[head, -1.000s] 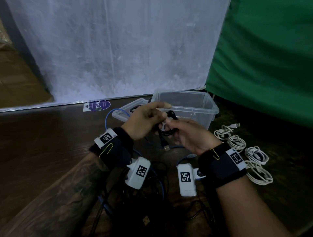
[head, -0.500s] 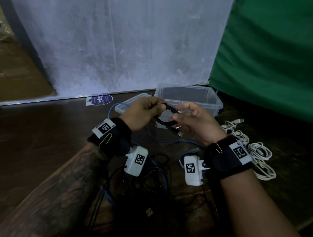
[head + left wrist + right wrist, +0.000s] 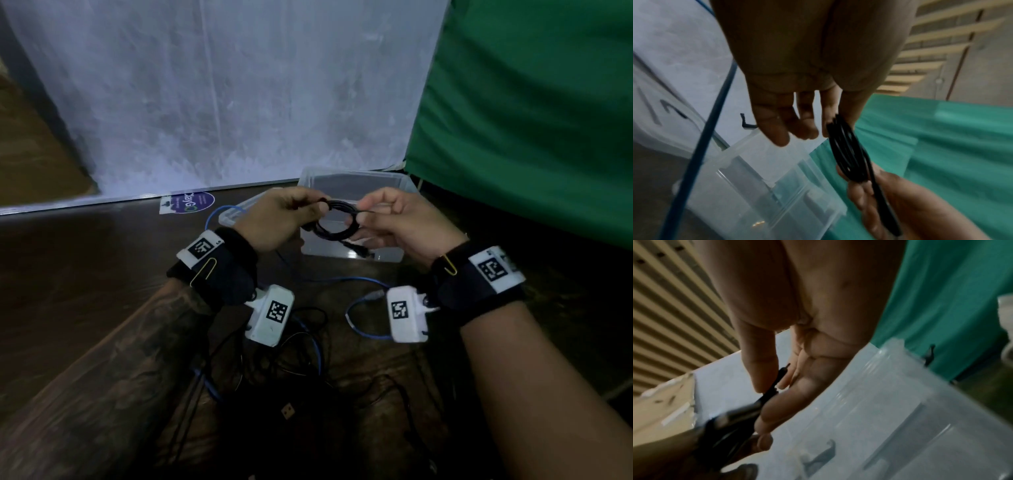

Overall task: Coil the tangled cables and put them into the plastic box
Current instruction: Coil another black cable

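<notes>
A small coil of black cable [image 3: 337,221] hangs in the air between both hands, in front of the clear plastic box [image 3: 406,180]. My left hand [image 3: 279,219] pinches the coil's left side between thumb and forefinger. My right hand [image 3: 394,221] pinches its right side. One plug end [image 3: 363,252] dangles below the coil. The left wrist view has the coil [image 3: 847,151] edge-on over the box [image 3: 760,186]. In the right wrist view my thumb and fingers clamp the cable [image 3: 767,394]. More black and blue cables [image 3: 308,346] lie tangled on the dark wooden floor below my wrists.
The box's lid [image 3: 236,214] lies flat to the left of the box. A blue cable [image 3: 356,281] runs across the floor between box and wrists. A green cloth [image 3: 531,102] hangs at the right, a white sheet [image 3: 222,85] behind. A round purple sticker [image 3: 190,202] lies near the wall.
Both hands have lifted the black coil higher and spread slightly apart, so the coil now spans between them in front of the box. The loose plug end has shortened.
</notes>
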Motion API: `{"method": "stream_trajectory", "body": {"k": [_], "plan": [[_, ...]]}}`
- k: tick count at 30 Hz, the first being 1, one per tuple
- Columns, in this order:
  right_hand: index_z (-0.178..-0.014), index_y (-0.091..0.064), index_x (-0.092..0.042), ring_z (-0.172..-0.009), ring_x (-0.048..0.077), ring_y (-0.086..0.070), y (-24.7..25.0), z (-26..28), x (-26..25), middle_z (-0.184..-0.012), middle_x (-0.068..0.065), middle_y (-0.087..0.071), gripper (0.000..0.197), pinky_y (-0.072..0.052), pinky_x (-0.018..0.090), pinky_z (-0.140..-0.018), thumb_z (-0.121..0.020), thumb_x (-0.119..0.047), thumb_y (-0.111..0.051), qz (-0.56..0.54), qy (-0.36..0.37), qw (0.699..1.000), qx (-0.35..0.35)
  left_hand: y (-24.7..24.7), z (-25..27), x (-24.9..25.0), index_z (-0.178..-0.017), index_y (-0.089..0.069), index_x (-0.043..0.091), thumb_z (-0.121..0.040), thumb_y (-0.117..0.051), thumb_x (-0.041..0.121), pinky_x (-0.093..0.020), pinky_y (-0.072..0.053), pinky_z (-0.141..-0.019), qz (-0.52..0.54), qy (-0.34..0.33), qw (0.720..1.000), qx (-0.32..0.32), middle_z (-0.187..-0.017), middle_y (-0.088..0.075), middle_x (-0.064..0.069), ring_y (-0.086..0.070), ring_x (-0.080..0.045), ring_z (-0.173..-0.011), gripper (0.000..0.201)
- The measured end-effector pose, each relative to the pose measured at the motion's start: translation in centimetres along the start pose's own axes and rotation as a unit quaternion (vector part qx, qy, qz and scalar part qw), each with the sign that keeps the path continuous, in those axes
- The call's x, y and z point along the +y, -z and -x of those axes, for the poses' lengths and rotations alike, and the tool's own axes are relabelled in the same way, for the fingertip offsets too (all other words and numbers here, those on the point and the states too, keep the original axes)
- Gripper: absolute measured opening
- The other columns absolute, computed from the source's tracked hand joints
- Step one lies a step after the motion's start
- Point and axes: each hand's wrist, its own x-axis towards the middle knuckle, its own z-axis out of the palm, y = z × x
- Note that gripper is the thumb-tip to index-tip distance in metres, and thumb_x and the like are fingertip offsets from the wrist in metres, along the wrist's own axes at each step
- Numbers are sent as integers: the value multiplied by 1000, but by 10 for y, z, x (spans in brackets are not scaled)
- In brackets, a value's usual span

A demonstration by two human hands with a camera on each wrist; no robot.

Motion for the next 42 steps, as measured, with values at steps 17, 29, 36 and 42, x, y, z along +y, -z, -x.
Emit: {"method": "stream_trajectory", "body": {"k": [17,29,36,42], "plan": [[-92,-56,-1,-52,18,-69,76,31,30,-80,20,-64,8,-58,29,-50,-94,6,-55,185,-244,943,129,-5,41,1,-101,-72,22,-80,-68,15,-36,-55,-68,-344,176,834,-395,-92,-71,-2,-61,-16,-72,23],[-96,-73,-6,-84,16,-64,32,25,11,-95,8,-73,18,-48,26,-76,-87,-23,-73,321,-64,942,77,-7,37,16,-83,-67,9,-87,-56,-2,-31,-51,-67,-239,101,923,-283,-69,-70,-4,-62,-6,-61,16],[-82,-64,-15,-58,12,-64,-31,32,-26,-62,1,-64,21,-49,25,-60,-100,-17,-55,113,-37,991,-66,2,24,59,-88,-58,10,-96,-57,9,-22,-45,-43,-40,83,988,-128,-58,-57,-2,-57,-14,-45,8],[-86,-57,-14,-37,4,-27,4,21,-75,-51,-9,-31,24,-43,22,-44,-105,-20,-45,-76,38,992,93,18,32,52,-97,-60,7,-97,-53,17,-28,-49,-54,116,100,977,-151,-62,-44,0,-46,-13,-54,12]]}}
